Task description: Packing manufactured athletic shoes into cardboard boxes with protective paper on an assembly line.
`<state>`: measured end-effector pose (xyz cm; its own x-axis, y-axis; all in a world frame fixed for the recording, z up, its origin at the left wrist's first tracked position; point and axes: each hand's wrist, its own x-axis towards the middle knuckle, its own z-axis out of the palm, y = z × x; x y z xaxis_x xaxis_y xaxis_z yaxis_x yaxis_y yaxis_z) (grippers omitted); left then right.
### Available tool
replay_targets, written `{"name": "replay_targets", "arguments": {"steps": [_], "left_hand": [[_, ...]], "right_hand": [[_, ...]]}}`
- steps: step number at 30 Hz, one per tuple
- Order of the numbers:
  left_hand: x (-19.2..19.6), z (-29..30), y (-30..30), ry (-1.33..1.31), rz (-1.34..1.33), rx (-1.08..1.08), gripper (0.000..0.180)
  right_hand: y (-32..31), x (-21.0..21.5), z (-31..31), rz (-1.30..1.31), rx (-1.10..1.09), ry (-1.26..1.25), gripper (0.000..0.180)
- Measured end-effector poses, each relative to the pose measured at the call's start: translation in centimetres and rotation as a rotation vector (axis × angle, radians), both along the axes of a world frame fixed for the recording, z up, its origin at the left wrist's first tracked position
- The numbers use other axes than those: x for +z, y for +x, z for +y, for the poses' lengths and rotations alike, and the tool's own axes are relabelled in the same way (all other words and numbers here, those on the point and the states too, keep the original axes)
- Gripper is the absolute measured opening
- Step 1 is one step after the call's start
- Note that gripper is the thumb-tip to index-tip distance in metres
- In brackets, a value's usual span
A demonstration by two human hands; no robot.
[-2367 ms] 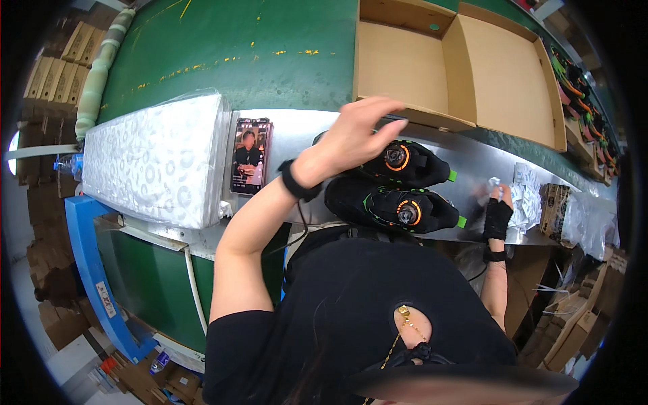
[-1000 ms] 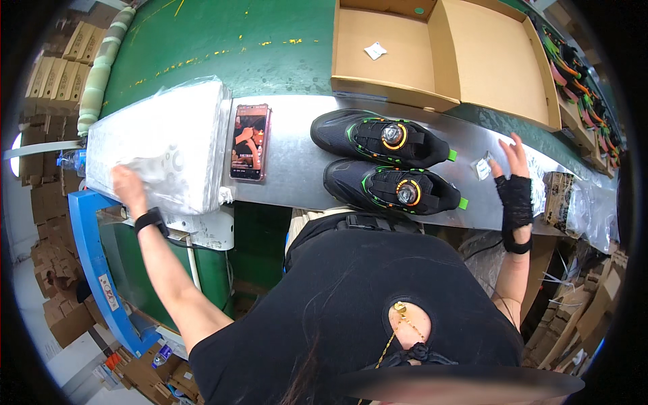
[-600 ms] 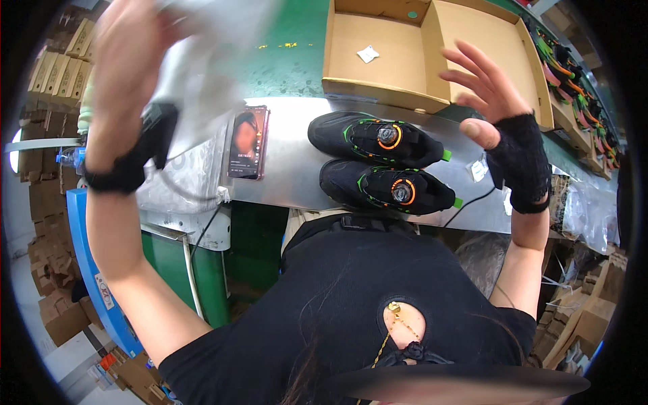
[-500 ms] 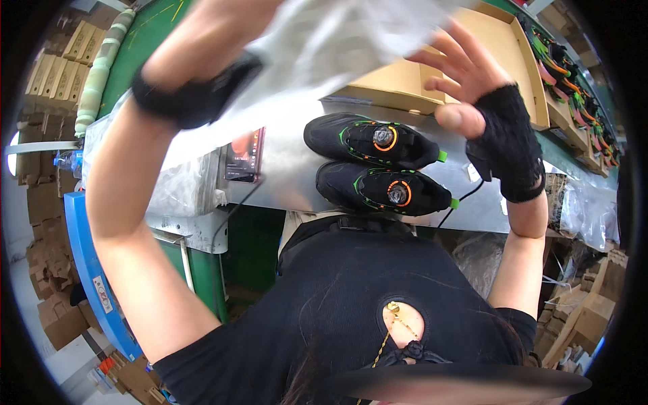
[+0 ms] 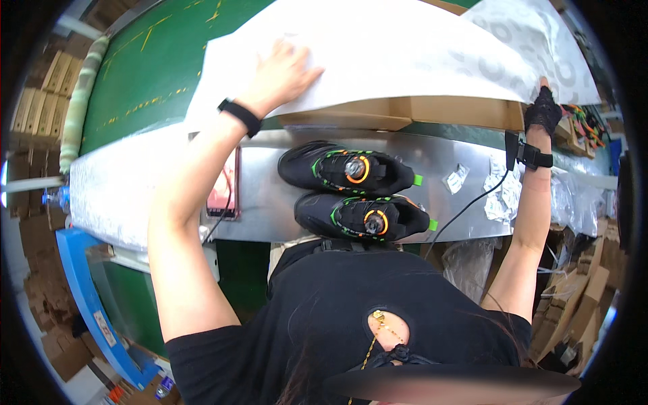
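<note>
A large sheet of white wrapping paper with a faint grey pattern is spread over an open cardboard box. My left hand, wearing a black wristband, lies on the paper's left part, fingers spread. In a black fingerless glove, my right hand grips the paper near its right end; a digit shows on top and the other fingers are mostly hidden. Between me and the box, a pair of black shoes rests side by side, toes to the left: the far shoe and the near shoe have green trim and orange-ringed dials.
A phone lies left of the shoes on the metal table. Small white packets lie to their right, near a black cable. Clear plastic wrap covers the left side. A green surface extends beyond.
The paper has come down from in front of me onto the box. My left hand has lowered onto it, and my right hand has moved outward from open air to its right end.
</note>
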<state>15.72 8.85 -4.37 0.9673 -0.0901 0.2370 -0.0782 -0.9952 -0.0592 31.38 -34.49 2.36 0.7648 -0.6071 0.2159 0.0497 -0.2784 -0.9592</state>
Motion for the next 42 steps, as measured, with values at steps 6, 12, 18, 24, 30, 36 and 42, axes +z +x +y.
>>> {"name": "replay_targets", "arguments": {"steps": [6,12,18,24,30,36,42], "left_hand": [[-3.0,6.2,-2.1,-0.548,-0.097,0.492,0.085],[-2.5,4.9,-3.8,-1.630,0.477,0.845,0.099],[-5.2,3.6,-2.2,-2.086,0.403,0.477,0.047],[-2.5,4.1,-1.6,-1.832,0.154,0.517,0.035],[-3.1,7.5,-4.9,-1.716,-0.111,0.577,0.033],[-3.6,8.8,-5.6,-1.432,-0.165,0.375,0.032],[-4.2,9.5,-5.9,-1.337,-0.242,0.322,0.033]], "right_hand": [[2.3,-4.8,-10.2,-0.142,-0.337,-0.324,0.072],[0.4,-5.7,-13.8,0.094,-0.118,-0.888,0.081],[-14.7,1.3,4.9,-0.655,0.568,-1.176,0.046],[-24.2,-3.3,10.7,-0.541,1.697,-1.121,0.048],[-26.1,-4.5,12.1,-0.624,1.403,-1.377,0.070],[-24.6,-1.8,13.9,-0.166,1.623,-1.221,0.073],[-16.7,5.0,20.7,-0.779,1.411,-0.913,0.040]]}}
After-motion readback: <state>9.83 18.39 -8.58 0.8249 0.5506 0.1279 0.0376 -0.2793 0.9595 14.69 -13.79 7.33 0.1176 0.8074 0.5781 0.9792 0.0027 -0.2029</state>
